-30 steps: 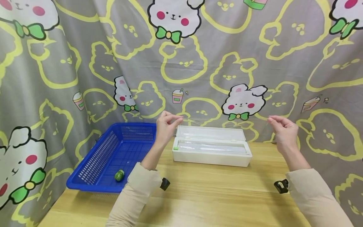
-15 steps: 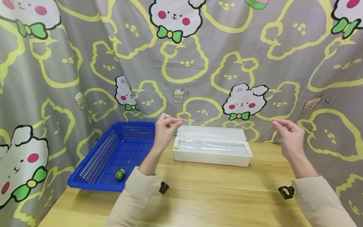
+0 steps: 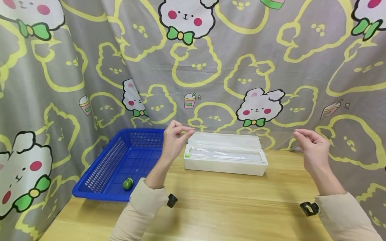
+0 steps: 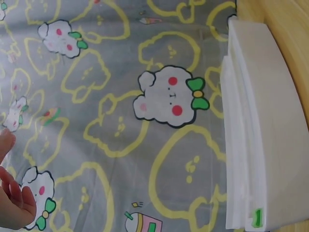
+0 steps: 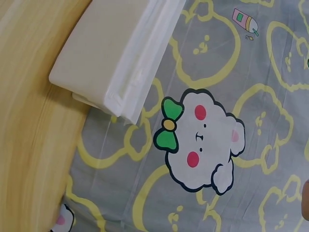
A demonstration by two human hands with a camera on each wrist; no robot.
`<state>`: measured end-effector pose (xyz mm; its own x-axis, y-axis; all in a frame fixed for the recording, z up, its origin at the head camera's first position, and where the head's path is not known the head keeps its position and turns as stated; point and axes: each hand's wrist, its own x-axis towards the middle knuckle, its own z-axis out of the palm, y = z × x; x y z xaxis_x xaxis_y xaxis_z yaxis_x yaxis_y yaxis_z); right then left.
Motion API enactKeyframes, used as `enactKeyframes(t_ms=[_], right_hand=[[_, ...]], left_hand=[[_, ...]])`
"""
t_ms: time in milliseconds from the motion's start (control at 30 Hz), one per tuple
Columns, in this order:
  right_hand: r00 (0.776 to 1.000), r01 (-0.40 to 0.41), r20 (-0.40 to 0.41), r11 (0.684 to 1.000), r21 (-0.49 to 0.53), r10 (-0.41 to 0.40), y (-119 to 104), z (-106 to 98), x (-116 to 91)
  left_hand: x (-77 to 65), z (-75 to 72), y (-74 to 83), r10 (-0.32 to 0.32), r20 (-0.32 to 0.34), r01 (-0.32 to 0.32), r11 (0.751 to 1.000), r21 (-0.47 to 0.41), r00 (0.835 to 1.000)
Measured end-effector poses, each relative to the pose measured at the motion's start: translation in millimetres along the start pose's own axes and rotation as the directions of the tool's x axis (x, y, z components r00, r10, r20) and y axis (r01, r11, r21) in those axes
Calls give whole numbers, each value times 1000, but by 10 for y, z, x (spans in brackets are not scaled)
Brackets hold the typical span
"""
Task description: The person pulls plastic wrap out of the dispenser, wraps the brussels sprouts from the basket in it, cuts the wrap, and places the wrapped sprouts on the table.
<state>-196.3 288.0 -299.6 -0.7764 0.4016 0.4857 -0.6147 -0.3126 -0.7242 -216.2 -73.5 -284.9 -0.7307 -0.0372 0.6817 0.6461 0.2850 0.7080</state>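
The left hand (image 3: 174, 140) and right hand (image 3: 315, 149), well apart, each pinch clear film (image 3: 266, 133) between thumb and fingers. The film spans between them. The open white box (image 3: 224, 166) sits below, between both hands.

- Your box (image 3: 224, 167): plain white; lid (image 3: 224, 140) white too, slightly see-through look.
- Tab (image 3: 187, 155) on the box: bright green.
- Film (image 3: 223, 154) you're working with: clear, colourless, whitish glare streaks.
- Basket (image 3: 99, 196) on your left: solid deep blue, walls patterned with rows of small slots.
- Round green item (image 3: 128, 183) in it: dark green, mottled lighter.
- Table (image 3: 241, 207) before you: yellow-tan, streaky wood grain.
- Curtain (image 3: 223, 75) facing you: grey; yellow animal outlines; white bunny heads, black edges, pink-red cheeks, green bows with yellow knots; pink cups, green labels.
- Your sleeves (image 3: 140, 207): plain beige.
- Wrist pieces (image 3: 172, 201): black.
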Motion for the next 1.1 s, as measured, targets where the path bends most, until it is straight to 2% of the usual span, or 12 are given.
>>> enactKeyframes(t_ms=[300,500,700,833,1000,1100], right_hand=[[999,-17,34,1000,-18,17,-87,-50,-61],[997,-46,64,996,-81,51,-141,-114,-169],[994,-73,66,984,-160,84,-158,-159,-264],[993,-78,75,983,-163,91,-153,-189,-312],[989,-81,109,983,-165,100,-156,-225,-368],[979,-107,149,972,-211,140,-174,-282,-403]], left_hand=[[-46,-41,69,38,18,-38,999,6,999],[-103,-61,95,86,36,-87,996,17,996],[-193,-86,98,99,58,-99,995,14,993],[-259,-90,98,90,87,-91,996,9,992],[-351,-100,83,109,113,-112,993,21,988],[-413,-128,82,134,131,-141,989,40,982]])
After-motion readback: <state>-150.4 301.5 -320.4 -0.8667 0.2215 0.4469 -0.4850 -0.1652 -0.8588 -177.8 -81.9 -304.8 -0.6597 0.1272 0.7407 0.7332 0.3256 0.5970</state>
